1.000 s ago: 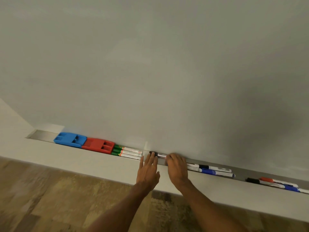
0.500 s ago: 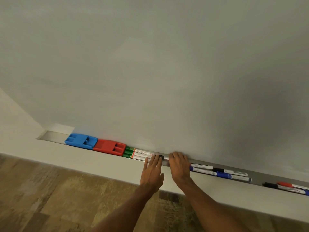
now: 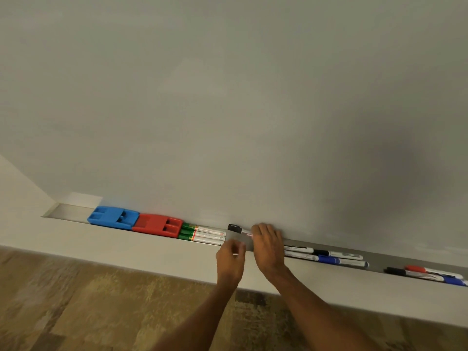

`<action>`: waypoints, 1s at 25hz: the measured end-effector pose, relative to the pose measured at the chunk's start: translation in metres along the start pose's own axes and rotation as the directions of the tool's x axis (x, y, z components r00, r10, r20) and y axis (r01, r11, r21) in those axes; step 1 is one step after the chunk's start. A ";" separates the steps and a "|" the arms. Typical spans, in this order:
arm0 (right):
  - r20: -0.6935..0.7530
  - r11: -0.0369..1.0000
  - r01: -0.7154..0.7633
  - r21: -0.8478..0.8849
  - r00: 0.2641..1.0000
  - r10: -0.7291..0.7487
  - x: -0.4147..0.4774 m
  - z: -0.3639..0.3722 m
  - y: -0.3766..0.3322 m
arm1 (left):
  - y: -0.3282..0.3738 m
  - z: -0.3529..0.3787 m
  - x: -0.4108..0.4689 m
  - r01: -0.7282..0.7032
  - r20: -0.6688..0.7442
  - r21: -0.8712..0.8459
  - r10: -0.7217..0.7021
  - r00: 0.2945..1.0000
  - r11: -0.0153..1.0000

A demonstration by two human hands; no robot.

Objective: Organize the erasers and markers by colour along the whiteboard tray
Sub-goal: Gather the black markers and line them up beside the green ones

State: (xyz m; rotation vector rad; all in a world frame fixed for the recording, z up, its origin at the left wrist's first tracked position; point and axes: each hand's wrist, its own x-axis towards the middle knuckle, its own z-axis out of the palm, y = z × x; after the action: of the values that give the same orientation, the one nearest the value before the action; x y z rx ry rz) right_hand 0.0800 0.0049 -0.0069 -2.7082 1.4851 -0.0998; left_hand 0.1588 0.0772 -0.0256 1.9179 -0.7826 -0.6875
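My right hand (image 3: 267, 243) grips a black-capped marker (image 3: 235, 228) and holds it just above the whiteboard tray (image 3: 68, 210), cap pointing left. My left hand (image 3: 231, 254) is off the tray over its front lip, blurred, fingers loosely curled and holding nothing. A blue eraser (image 3: 112, 217) and a red eraser (image 3: 158, 224) lie end to end at the tray's left. Three green markers (image 3: 202, 234) lie beside the red eraser. To the right of my hands lie black and blue markers (image 3: 326, 255). Further right sits a mix of black, red and blue markers (image 3: 428, 273).
The whiteboard (image 3: 228, 110) rises straight behind the tray. A wide pale ledge (image 3: 126, 252) runs in front of the tray. Patterned carpet (image 3: 76, 307) lies below. The tray's far left end holds nothing.
My right hand has lifted the black-capped marker off the tray floor. My left hand drew back from the tray edge and curled its fingers. The view shifted slightly.
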 end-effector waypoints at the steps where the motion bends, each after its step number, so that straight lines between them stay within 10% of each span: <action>1: 0.005 1.000 0.014 0.024 1.000 -0.014 -0.002 -0.002 0.001 | 0.005 0.003 0.000 0.149 -0.001 -0.214 -0.153 0.988 0.965; 6: -0.082 0.995 0.084 0.048 0.993 -0.080 -0.020 -0.019 0.007 | 0.027 0.019 -0.001 0.291 0.076 -0.727 -0.348 0.934 0.622; 13: -0.066 0.978 0.177 0.113 0.983 -0.171 -0.031 -0.016 0.058 | 0.034 0.042 -0.012 0.323 0.123 -0.876 -0.482 0.868 0.359; 25: 0.137 0.994 0.079 0.072 0.987 -0.088 -0.019 -0.007 0.127 | 0.027 0.065 -0.033 0.343 0.138 -0.891 -0.542 0.829 0.297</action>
State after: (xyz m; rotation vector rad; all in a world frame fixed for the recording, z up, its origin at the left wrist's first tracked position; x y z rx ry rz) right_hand -0.0376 -0.0469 -0.0106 -2.6635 1.3075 0.0373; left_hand 0.0842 0.0567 -0.0234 1.0918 0.3335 -0.9774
